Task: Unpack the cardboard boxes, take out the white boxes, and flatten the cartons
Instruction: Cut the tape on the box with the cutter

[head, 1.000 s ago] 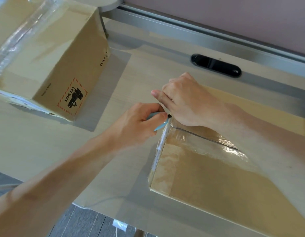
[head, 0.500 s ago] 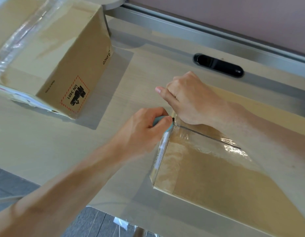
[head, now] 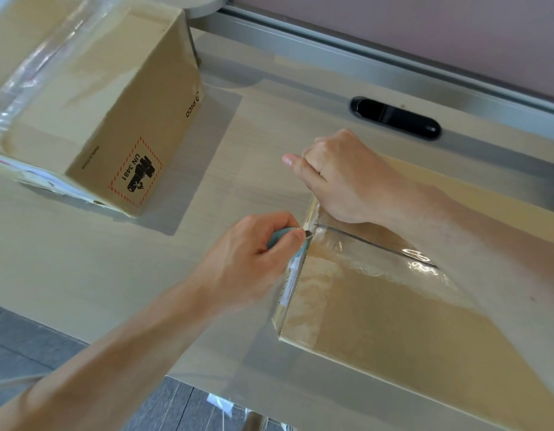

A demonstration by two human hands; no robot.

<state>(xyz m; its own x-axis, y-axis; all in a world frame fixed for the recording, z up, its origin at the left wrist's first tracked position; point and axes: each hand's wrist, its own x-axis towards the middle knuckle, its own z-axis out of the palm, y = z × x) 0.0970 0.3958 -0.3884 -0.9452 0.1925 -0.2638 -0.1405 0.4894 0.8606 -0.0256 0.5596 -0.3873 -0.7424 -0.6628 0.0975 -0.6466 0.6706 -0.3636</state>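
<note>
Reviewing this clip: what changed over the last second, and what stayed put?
The left hand, gripping the teal cutter, slid a little toward the person along the taped end edge of the near carton, with the blade in the tape. Nothing was picked up or let go. The right hand still holds the carton's far corner, and the second carton has not moved.

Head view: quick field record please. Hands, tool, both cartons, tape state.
left hand: grips teal-handled cutter, tip at the end of the tape seam
right hand: holds near carton at its end, fingers curled over the edge
near carton: closed, clear tape along centre seam
far carton: on desk, clear tape on top, UN 3481 label showing
white boxes: none visible
</note>
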